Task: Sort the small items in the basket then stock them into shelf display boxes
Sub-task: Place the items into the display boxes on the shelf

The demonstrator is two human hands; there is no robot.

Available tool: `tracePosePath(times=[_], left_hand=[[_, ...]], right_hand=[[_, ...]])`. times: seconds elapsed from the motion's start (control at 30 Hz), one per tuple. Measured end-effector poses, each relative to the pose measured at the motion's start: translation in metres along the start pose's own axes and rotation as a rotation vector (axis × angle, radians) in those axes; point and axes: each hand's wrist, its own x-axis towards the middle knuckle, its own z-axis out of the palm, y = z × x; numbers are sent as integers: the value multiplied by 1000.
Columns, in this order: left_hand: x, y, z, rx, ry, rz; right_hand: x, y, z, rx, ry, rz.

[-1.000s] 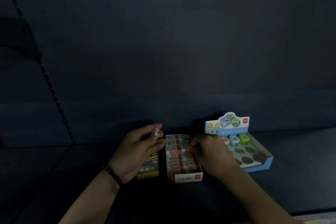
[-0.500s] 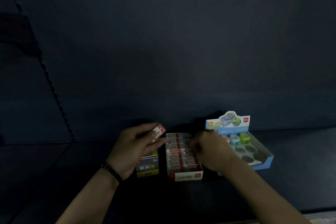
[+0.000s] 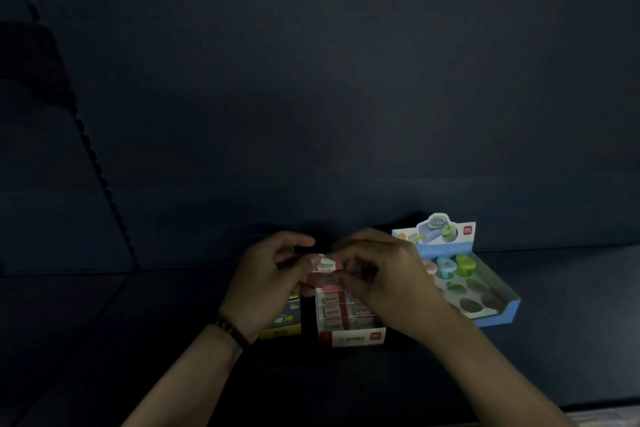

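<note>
A small red-and-white eraser [image 3: 327, 266] is held between both hands just above the back of the red-and-white display box [image 3: 351, 337], which holds rows of the same erasers. My left hand [image 3: 266, 284] pinches the eraser's left end. My right hand [image 3: 384, 282] meets it from the right, fingertips on the eraser's right end. A yellow-and-grey display box [image 3: 282, 326] sits to the left, partly hidden under my left hand. On the right stands a blue display box [image 3: 498, 308] with three small coloured items in its back row and several empty wells.
All three boxes stand in a row on a dark shelf board [image 3: 571, 322] against a dark back panel. A perforated upright [image 3: 100, 177] runs diagonally at the left. A pale edge shows at the bottom right corner [image 3: 606, 418].
My left hand brought the eraser rightward over the red box. My right hand lifted off the box's erasers and came up to meet it.
</note>
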Motion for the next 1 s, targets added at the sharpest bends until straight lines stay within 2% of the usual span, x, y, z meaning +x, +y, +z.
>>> tracePosePath(times=[0.13,0.23,0.47,0.67,0.77,0.93,1.0], left_hand=[[-3,-2,6,14,51,9],[-11,-2,5,161,61,52],[-38,-29,20,907,-195,238],[-36,-44,22,937,-219,308],[-37,-47,22,933,-210,330],[-42,-52,29,899,-134,287],[-46,-49,37,881,-84,321]], right_hand=[[-2,3,5,-15,3,-15],[-5,11,4,-32,-41,65],[-13,32,17,-161,-271,166],[-9,34,34,-212,-342,123],[-13,34,39,-250,-364,169],[-8,31,30,-240,-435,150],[-11,29,13,-171,-390,153]])
